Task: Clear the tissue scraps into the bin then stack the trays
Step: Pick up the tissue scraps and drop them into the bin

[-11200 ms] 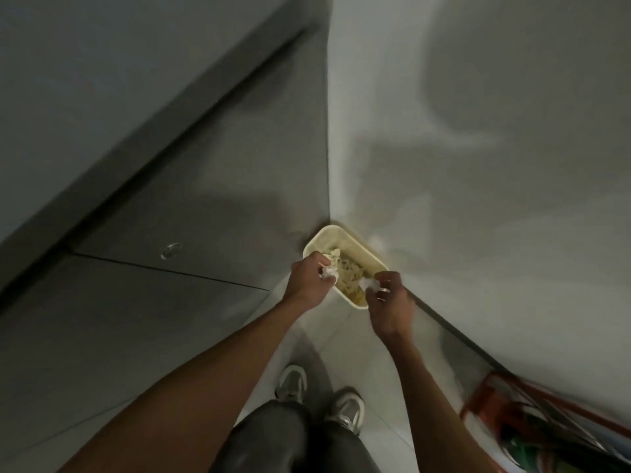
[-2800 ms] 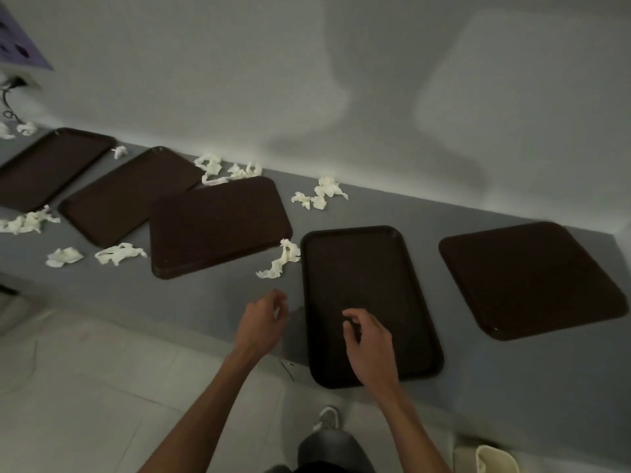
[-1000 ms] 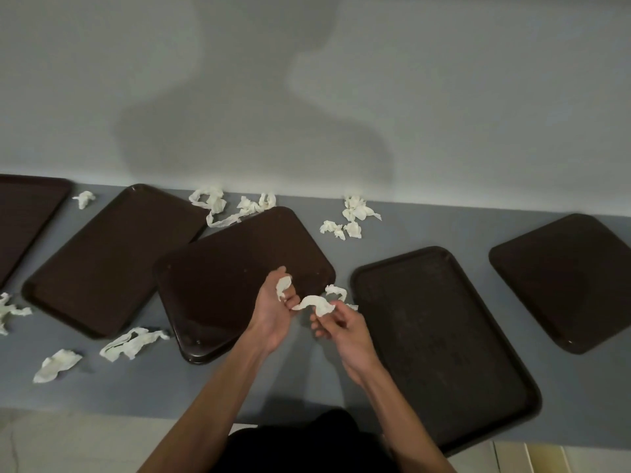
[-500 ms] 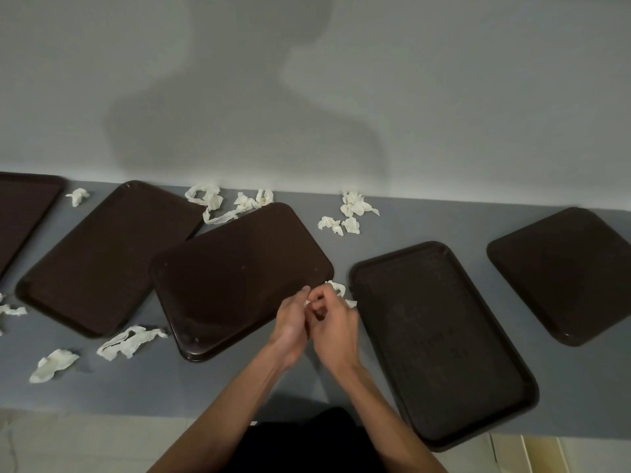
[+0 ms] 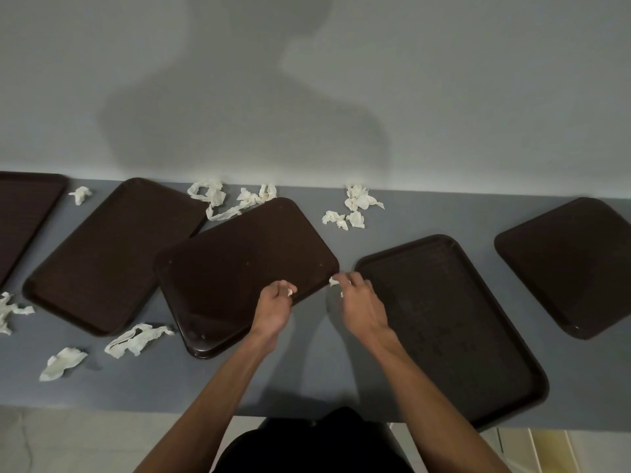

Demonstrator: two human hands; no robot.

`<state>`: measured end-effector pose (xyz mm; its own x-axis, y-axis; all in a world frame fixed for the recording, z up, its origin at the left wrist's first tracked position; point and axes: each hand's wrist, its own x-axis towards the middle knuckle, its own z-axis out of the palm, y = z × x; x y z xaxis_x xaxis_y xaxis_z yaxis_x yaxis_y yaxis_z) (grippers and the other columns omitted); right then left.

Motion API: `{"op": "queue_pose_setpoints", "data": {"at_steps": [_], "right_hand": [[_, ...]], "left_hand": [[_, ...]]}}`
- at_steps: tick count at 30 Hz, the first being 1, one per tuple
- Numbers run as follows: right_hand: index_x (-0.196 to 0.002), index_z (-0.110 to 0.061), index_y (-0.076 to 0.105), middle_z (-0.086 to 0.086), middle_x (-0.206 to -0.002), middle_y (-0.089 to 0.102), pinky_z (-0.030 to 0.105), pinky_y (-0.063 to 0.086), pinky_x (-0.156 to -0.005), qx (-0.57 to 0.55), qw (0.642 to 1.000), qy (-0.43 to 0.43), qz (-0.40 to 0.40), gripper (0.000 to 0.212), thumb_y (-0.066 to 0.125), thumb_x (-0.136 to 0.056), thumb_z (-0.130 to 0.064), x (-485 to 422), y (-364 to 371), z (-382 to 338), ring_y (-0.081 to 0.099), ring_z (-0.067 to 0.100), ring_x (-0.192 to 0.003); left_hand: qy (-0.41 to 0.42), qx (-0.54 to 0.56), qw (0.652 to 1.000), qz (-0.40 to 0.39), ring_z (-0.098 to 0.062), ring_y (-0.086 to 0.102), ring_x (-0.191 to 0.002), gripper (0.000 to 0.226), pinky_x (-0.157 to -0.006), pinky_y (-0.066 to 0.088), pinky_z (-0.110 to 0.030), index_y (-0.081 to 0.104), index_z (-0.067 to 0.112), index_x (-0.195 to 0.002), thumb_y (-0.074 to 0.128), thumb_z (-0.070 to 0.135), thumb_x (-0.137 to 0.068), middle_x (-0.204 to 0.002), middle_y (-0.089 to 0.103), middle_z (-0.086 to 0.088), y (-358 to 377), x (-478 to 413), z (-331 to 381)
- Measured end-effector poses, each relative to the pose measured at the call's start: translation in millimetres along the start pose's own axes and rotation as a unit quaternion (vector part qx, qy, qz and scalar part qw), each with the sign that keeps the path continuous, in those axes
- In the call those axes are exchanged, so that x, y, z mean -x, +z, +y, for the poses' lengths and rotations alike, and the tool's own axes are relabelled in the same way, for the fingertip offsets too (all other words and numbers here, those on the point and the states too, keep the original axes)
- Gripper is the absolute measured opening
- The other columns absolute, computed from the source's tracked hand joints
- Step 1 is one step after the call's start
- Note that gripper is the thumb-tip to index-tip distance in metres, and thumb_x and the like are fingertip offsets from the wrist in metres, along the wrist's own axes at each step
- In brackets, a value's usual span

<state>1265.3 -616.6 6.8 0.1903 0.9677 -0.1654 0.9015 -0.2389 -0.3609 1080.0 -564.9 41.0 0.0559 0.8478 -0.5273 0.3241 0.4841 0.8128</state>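
Note:
Several dark brown trays lie along a grey counter (image 5: 307, 377). My left hand (image 5: 273, 307) hovers over the near right corner of the middle tray (image 5: 225, 268) and grips a small white tissue scrap (image 5: 290, 291). My right hand (image 5: 358, 302) sits between that tray and the upright tray (image 5: 444, 319) to its right, pinching another tissue scrap (image 5: 334, 281) at the fingertips. Loose tissue scraps (image 5: 355, 206) lie by the wall, a strip cluster (image 5: 225, 199) behind the middle tray, and more scraps (image 5: 136, 339) near the front left.
A far right tray (image 5: 573, 261) lies upside down. Two more trays (image 5: 102, 254) sit at the left, with scraps (image 5: 80, 194) between them and at the left edge (image 5: 10, 310). The wall rises right behind the counter. A pale bin edge (image 5: 546, 452) shows below at right.
My hands were pressed together over the tissue between the trays; now they have parted, each holding a piece of tissue, the left drawn over the middle tray's corner.

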Motion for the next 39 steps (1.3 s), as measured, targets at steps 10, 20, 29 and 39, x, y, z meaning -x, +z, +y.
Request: {"op": "queue_pose_setpoints", "data": {"at_steps": [10,20,29,39], "right_hand": [[-0.134,-0.012,0.065,0.013,-0.130,0.062,0.047,0.052,-0.102,0.106,0.994,-0.038,-0.005,0.049,0.059,-0.088,0.007,23.5,42.5,16.6,0.060,0.033,-0.115],[-0.090,-0.017,0.080,0.006,-0.092,0.075,0.035,0.049,-0.088,-0.020,0.998,0.052,-0.043,0.030,0.092,-0.063,-0.022,63.6,34.1,5.5,0.070,0.022,-0.083],[-0.106,-0.030,0.062,-0.012,-0.102,0.067,0.024,0.050,-0.083,-0.266,0.947,0.114,0.136,0.025,0.065,-0.098,-0.007,135.2,-21.7,70.7,0.060,0.006,-0.095],[-0.107,-0.033,0.078,-0.019,-0.104,0.073,0.009,0.049,-0.083,-0.320,0.884,0.210,0.268,0.013,0.074,-0.099,-0.024,262.4,-88.9,238.8,0.067,-0.003,-0.095]], "left_hand": [[-0.049,0.042,0.995,-0.076,-0.013,0.023,-0.059,0.020,-0.055,0.022,-0.034,0.042,0.019,-0.078,0.040,0.016,-0.097,-0.063,0.030,0.006,2.0,13.1,-2.9],[0.003,-0.047,0.992,-0.120,-0.015,0.047,-0.078,0.029,-0.076,0.041,-0.032,0.059,0.014,-0.105,0.035,0.000,-0.100,-0.092,0.051,-0.007,38.5,23.9,-6.4],[0.102,-0.058,0.971,-0.210,-0.007,0.063,-0.060,0.020,-0.056,0.046,-0.020,0.053,-0.008,-0.120,0.038,0.001,-0.109,-0.087,0.063,-0.012,117.5,65.2,12.0],[0.179,-0.154,0.926,-0.296,-0.025,0.054,-0.046,0.032,-0.048,0.045,-0.031,0.056,0.000,-0.109,0.034,0.023,-0.114,-0.071,0.066,-0.017,289.3,175.4,8.5]]}}
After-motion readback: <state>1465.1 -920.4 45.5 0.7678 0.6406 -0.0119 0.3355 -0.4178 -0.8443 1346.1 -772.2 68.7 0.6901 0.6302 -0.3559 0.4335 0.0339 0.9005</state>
